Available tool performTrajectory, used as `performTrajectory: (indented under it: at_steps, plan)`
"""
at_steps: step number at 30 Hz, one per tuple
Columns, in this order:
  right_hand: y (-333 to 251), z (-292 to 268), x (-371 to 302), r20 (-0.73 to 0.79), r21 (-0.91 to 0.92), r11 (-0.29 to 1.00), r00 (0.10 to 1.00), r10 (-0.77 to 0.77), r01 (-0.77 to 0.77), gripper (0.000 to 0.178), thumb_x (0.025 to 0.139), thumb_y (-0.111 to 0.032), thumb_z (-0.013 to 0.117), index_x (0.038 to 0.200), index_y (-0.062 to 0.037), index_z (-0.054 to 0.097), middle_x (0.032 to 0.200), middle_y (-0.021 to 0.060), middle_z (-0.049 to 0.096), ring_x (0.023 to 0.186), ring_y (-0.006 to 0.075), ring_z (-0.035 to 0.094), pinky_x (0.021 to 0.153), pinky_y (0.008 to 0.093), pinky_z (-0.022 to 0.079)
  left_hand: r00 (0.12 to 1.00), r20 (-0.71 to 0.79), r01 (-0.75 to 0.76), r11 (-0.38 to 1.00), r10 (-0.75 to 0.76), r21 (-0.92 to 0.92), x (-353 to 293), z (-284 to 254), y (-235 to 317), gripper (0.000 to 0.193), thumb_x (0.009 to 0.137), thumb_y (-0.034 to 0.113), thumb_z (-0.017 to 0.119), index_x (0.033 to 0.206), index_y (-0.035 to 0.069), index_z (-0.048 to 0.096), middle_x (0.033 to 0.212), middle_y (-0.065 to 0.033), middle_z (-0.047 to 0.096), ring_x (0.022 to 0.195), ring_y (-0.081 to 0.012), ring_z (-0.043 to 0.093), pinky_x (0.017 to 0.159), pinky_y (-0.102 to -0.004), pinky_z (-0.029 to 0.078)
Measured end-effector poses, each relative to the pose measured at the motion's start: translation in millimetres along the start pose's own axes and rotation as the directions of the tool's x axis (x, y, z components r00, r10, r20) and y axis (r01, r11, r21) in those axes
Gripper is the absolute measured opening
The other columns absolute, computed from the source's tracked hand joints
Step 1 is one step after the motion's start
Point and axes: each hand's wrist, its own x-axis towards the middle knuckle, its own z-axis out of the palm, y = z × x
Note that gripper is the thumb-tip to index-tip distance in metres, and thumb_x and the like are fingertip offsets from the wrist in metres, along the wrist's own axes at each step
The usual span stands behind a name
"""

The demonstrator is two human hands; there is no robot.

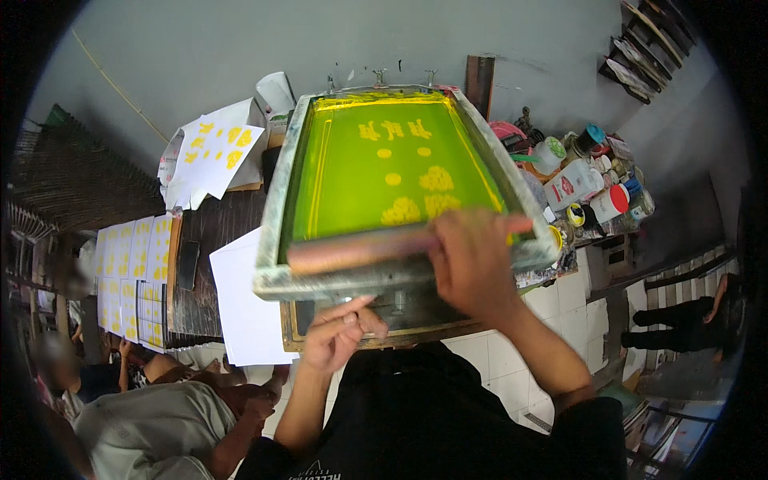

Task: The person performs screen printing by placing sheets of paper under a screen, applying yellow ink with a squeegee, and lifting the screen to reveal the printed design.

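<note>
A screen-printing frame (278, 180) with a green mesh (340, 188) lies in front of me. Yellow designs and dots show in the mesh, and wet yellow ink lines its far edge. My right hand (476, 260) grips a squeegee (344, 253) with a wooden handle, laid crosswise at the frame's near end; motion blurs it slightly. Just below the near frame bar is my left hand (342, 330), its index finger stretched toward the bar and the other fingers loosely bent. Nothing shows in it. Whether that fingertip touches the frame I cannot tell.
White sheets (244, 300) lie left of the frame; a yellow-printed sheet (216, 152) rests behind them. More printed sheets (132, 280) are laid out at far left. Bottles and jars (572, 184) crowd the right side. A person in a grey shirt (152, 432) is close at my left.
</note>
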Motion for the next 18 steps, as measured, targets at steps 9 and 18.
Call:
performTrajectory:
  at_steps: [9,18]
  plan:
    - [27,-75,177,-0.231,-0.173,0.984,0.971,-0.069,0.029,0.022,0.096,-0.012,0.058,0.11,0.0046,0.061,0.099,0.0233,0.069,0.093,0.0355,0.066,0.086,0.0496,0.051,0.87,-0.309,0.484,-0.546,0.385,0.684,113,-57,26,0.094,0.092,0.053,0.067,0.162,0.006,0.026,0.162,-0.0322,0.029,0.156,-0.0441,0.013,0.125,-0.0542,0.009]
    - [36,-88,248,-0.209,-0.091,0.982,0.967,0.143,-0.165,0.032,0.096,-0.021,0.061,0.116,0.0029,0.061,0.112,0.0265,0.068,0.107,0.0396,0.065,0.095,0.0466,0.049,0.684,-0.709,0.629,0.353,0.171,0.693,-28,-129,108,0.038,0.089,0.023,0.076,0.116,-0.002,0.069,0.101,-0.0086,0.069,0.095,-0.017,0.061,0.087,-0.0317,0.046]
